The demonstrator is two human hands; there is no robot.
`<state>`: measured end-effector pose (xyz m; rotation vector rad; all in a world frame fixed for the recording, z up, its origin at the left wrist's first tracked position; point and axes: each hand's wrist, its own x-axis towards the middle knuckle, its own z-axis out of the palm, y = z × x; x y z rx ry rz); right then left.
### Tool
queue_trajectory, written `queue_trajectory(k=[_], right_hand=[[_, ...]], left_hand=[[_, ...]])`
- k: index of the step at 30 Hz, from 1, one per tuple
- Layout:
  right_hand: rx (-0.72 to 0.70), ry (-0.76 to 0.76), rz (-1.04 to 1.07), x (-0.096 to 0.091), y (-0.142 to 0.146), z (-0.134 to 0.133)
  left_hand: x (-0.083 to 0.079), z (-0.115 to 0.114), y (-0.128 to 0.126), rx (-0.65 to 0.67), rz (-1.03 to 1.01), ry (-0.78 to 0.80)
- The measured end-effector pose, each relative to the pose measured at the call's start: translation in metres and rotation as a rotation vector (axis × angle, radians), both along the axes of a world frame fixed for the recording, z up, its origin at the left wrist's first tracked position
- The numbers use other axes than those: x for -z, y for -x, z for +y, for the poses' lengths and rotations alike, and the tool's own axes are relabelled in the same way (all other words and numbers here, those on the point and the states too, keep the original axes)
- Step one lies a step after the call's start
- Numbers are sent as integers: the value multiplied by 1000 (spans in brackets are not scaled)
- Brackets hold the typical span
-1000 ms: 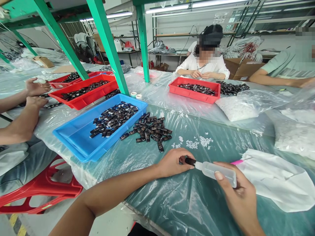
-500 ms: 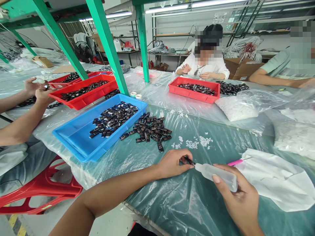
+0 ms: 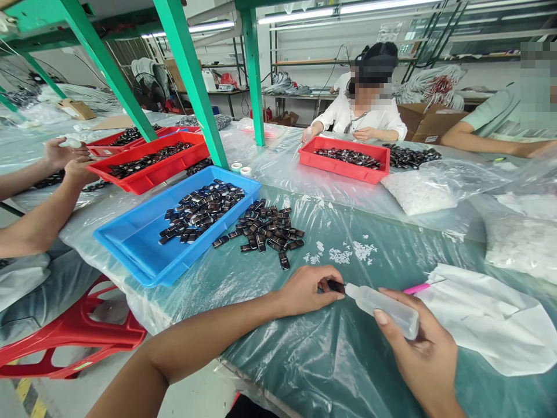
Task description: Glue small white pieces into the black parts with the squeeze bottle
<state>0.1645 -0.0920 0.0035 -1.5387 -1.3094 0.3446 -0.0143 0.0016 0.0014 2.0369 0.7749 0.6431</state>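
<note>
Between thumb and fingers, my left hand (image 3: 311,290) pinches a small black plastic part (image 3: 335,285), mostly covered by the fingers. My right hand (image 3: 429,348) is wrapped round a translucent squeeze bottle (image 3: 387,307), tilted so its nozzle points left. The nozzle tip meets or nearly meets the black part; contact is too small to tell. Beyond my left hand lies a loose pile of similar black parts (image 3: 267,226) on the plastic-covered table (image 3: 304,360). Small white pieces (image 3: 340,255) lie scattered in little heaps just past my fingers.
A blue tray (image 3: 130,249) of black parts stands left, with red trays (image 3: 148,180) behind it. Another red tray (image 3: 343,168) is across the table. White cloth (image 3: 491,319) and a pink-handled tool (image 3: 416,288) lie right. Green posts (image 3: 191,81) rise at left. Co-workers sit around.
The black part in my left hand has turned slightly, showing a broader dark face at the nozzle. The bottle barely moved. Across the table, a co-worker's hand has lowered towards the red tray.
</note>
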Motion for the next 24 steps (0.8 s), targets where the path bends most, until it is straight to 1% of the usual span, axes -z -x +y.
queue_trajectory(k=[4,7,11,15,18,24], right_hand=[[-23,-38,-51,2,-3,0],[-51,-40,2,1,-4,-1],[-39,-37,80,-1,-3,-2],[-38,-53,88,2,-4,-4],[-30,-55,90,4,-6,-4],[-46,-64,95,5,-6,-2]], left_hand=[[2,0,0,-16,-8,-4],[2,-1,0,-18,-28,-6],[0,-2,0,-3,-89,26],[-3,-1,-1,24,-151,89],[-4,-1,-1,54,-186,104],[-4,-2,-1,53,-222,142]])
